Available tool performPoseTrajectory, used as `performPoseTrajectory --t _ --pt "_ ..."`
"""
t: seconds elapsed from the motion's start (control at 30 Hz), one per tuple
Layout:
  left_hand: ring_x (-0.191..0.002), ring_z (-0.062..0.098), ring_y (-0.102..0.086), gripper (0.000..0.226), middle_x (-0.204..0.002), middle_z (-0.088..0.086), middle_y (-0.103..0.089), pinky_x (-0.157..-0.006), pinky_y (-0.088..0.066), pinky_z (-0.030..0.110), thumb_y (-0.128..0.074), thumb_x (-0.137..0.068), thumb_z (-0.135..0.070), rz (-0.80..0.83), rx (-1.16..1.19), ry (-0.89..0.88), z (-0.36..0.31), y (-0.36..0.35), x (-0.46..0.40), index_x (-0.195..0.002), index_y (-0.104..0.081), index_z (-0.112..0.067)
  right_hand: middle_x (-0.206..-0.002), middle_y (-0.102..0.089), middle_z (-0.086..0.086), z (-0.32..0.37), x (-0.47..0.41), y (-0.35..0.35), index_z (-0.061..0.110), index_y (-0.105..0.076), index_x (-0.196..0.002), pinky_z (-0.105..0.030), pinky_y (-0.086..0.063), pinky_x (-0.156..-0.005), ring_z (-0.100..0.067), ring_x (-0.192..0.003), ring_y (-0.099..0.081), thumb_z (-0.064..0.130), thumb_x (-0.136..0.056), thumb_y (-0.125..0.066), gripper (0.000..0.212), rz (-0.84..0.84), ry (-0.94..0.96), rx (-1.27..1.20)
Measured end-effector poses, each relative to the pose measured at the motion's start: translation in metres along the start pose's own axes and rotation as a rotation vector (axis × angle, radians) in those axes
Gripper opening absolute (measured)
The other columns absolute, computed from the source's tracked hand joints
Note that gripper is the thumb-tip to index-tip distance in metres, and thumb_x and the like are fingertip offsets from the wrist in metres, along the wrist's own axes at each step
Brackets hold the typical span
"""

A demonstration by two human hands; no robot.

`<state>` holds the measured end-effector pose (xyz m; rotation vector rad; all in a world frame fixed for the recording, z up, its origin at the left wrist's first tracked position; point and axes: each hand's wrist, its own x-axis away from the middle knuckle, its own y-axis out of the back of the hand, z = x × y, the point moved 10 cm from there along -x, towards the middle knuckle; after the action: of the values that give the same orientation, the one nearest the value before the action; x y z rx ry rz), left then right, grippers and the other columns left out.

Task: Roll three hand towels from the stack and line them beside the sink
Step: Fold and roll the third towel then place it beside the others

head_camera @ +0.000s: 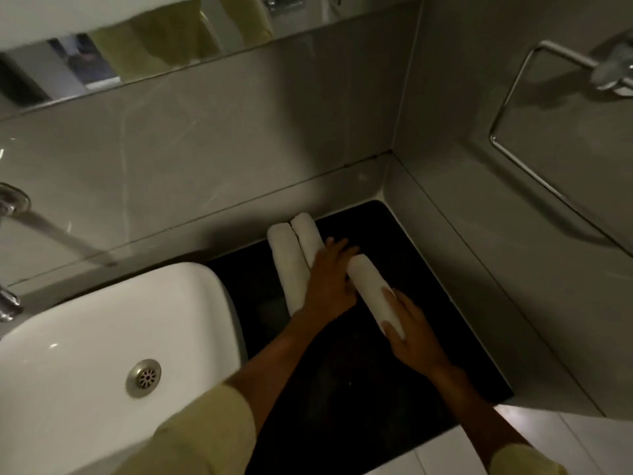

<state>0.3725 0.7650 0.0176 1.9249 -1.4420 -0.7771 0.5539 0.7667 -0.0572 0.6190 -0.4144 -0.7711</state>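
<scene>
Three rolled white hand towels lie on the black countertop (404,255) to the right of the white sink (85,337). The left roll (286,262) and the middle roll (308,238) lie side by side, touching. My left hand (330,279) rests flat over the near part of the middle roll, fingers spread toward the third roll (368,286). That third roll lies slanted to the right. My right hand (411,332) grips its near end, thumb on top.
Grey tiled walls close the counter at the back and right. A chrome towel ring (513,108) hangs on the right wall. A tap (10,200) sits at the left edge, with a mirror (154,42) above. The sink drain (144,377) is visible.
</scene>
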Motion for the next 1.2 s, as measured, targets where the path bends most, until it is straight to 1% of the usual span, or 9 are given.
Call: performPoseTrajectory --t 0.07,0.17,0.3,0.57,0.63,0.73,0.87,1.07,1.2 --pt "-0.148 0.023 -0.02 0.064 -0.158 0.007 -0.031 -0.122 -0.017 0.045 -0.059 -0.089 -0.025 -0.33 0.034 0.333 0.063 0.039 0.021 -0.148 -0.035 -0.018 -0.163 -0.017 0.003 0.006 -0.033 -0.004 0.046 -0.007 -0.154 -0.05 -0.035 -0.114 -0.027 -0.142 -0.03 0.042 -0.1 -0.042 0.064 -0.001 0.003 0.011" --pt "-0.151 0.023 -0.01 0.07 -0.164 0.005 -0.01 -0.123 -0.014 0.049 -0.051 -0.098 -0.03 -0.396 0.23 0.583 0.119 0.042 0.042 -0.155 -0.012 -0.02 -0.165 -0.015 0.0 0.011 -0.084 -0.011 0.048 -0.004 -0.153 -0.052 -0.028 -0.117 -0.034 -0.143 -0.027 0.041 -0.1 -0.042 0.066 0.004 -0.014 0.05" --pt "-0.151 0.015 0.001 0.073 -0.164 0.001 0.013 -0.124 -0.008 0.044 -0.044 -0.103 -0.028 -0.294 0.36 0.495 0.128 0.013 0.034 -0.154 0.008 -0.023 -0.166 -0.01 -0.002 0.027 -0.133 -0.03 0.048 0.002 -0.152 -0.054 -0.027 -0.117 -0.038 -0.143 -0.027 0.053 -0.093 -0.03 0.068 0.049 0.007 0.125" --pt "-0.152 0.025 0.002 0.07 -0.164 0.002 0.014 -0.123 -0.012 0.054 -0.034 -0.101 -0.036 -0.354 0.283 0.526 0.129 0.001 0.026 -0.153 0.01 -0.024 -0.165 -0.008 -0.007 0.046 -0.152 -0.04 0.037 0.001 -0.156 -0.059 -0.03 -0.112 -0.041 -0.139 -0.029 0.056 -0.092 -0.022 0.07 0.042 -0.039 0.236" --pt "-0.152 0.026 0.005 0.069 -0.164 0.004 0.014 -0.122 -0.01 0.054 -0.036 -0.103 -0.033 -0.336 0.248 0.54 0.125 0.003 0.026 -0.154 0.009 -0.022 -0.166 -0.002 -0.005 0.051 -0.15 -0.035 0.037 0.002 -0.156 -0.059 -0.029 -0.113 -0.04 -0.141 -0.027 0.058 -0.095 -0.023 0.07 0.042 -0.036 0.257" --pt "-0.152 0.027 0.005 0.065 -0.165 0.007 0.005 -0.124 -0.006 0.049 -0.033 -0.102 -0.039 -0.349 0.033 0.54 0.108 0.014 0.032 -0.156 -0.004 -0.02 -0.167 0.006 -0.001 0.071 -0.135 -0.034 0.041 0.002 -0.155 -0.06 -0.029 -0.11 -0.038 -0.144 -0.023 0.063 -0.095 -0.029 0.071 0.012 0.123 0.395" --pt "-0.151 0.03 0.008 0.064 -0.165 0.008 0.005 -0.123 -0.005 0.046 -0.017 -0.098 -0.049 -0.228 -0.219 0.493 0.093 0.002 0.034 -0.156 -0.011 -0.023 -0.167 0.002 0.0 0.071 -0.132 -0.046 0.04 -0.011 -0.155 -0.063 -0.028 -0.113 -0.04 -0.149 -0.011 0.061 -0.095 -0.033 0.067 0.034 0.174 0.499" --pt "-0.151 0.033 0.007 0.063 -0.165 0.014 0.001 -0.123 -0.008 0.052 -0.02 -0.099 -0.043 -0.16 -0.297 0.418 0.102 -0.003 0.023 -0.156 -0.016 -0.017 -0.166 -0.011 -0.003 0.072 -0.151 -0.048 0.031 -0.029 -0.152 -0.062 -0.032 -0.112 -0.04 -0.149 -0.013 0.061 -0.095 -0.03 0.065 0.043 0.163 0.471" --pt "-0.151 0.036 0.006 0.064 -0.164 0.015 0.0 -0.122 -0.01 0.054 -0.026 -0.098 -0.042 -0.118 -0.347 0.447 0.098 -0.003 0.025 -0.156 -0.014 -0.017 -0.167 -0.008 -0.001 0.073 -0.147 -0.048 0.034 -0.025 -0.154 -0.063 -0.028 -0.113 -0.041 -0.149 -0.012 0.067 -0.093 -0.028 0.069 0.085 0.153 0.501"
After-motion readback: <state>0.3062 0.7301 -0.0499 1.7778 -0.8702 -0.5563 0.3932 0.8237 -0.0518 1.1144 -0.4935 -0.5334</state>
